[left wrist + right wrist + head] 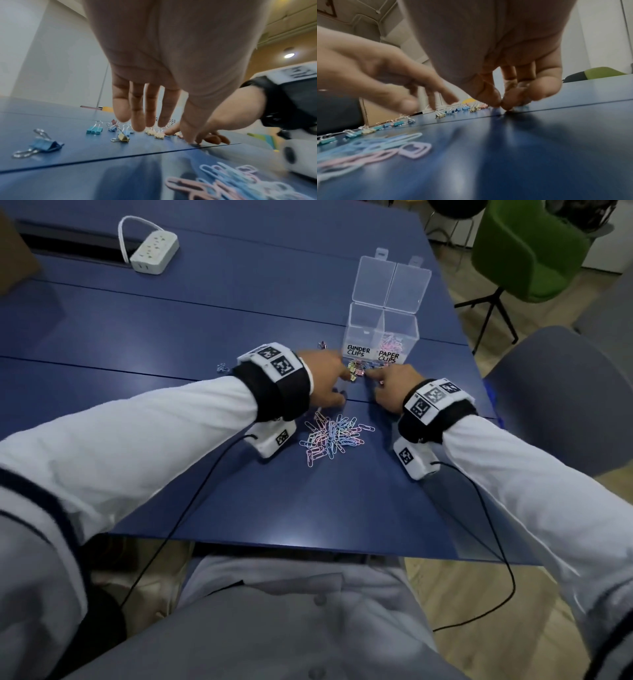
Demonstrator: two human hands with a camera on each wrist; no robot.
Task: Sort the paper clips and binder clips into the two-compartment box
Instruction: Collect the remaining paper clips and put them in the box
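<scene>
Head view: two hands seen at binder clips (356, 370) before one two-compartment box (379, 337); left hand (323, 378) fingers straight, apart; right hand (394, 386) fingertips pinched together, contents untellable; paper clips (334, 436) piled, uncountable.

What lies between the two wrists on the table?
A loose pile of pastel paper clips on the blue table, seen clearest in the head view.
</scene>
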